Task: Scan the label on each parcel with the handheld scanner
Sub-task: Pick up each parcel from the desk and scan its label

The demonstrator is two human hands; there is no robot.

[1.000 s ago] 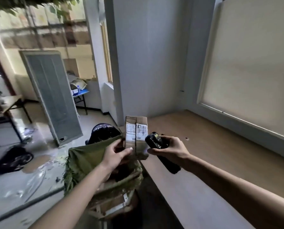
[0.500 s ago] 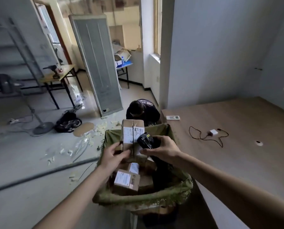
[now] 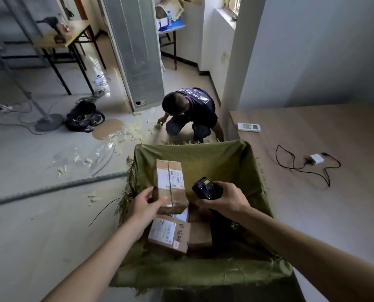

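My left hand (image 3: pixel 148 204) grips a brown cardboard parcel (image 3: pixel 170 184) by its near end, over the green cloth-lined bin (image 3: pixel 203 155); its white barcode label faces up. My right hand (image 3: pixel 225 198) holds the black handheld scanner (image 3: pixel 205 188) just right of the parcel, its head turned toward the label. Inside the bin lie more parcels: one with a white label and handwriting (image 3: pixel 169 235), and a plain brown one (image 3: pixel 200 231) partly under my right arm.
A person (image 3: pixel 190 112) crouches on the floor just behind the bin. On the wooden table (image 3: pixel 334 203) to the right lie a white remote (image 3: pixel 248 127) and a black cable with charger (image 3: pixel 308 164). A black bag (image 3: pixel 84 117), a fan stand and scraps litter the floor at left.
The view has tilted down from the wall to the bin. The parcel and scanner have come lower, over the bin, and the parcel now lies flatter with its label up.
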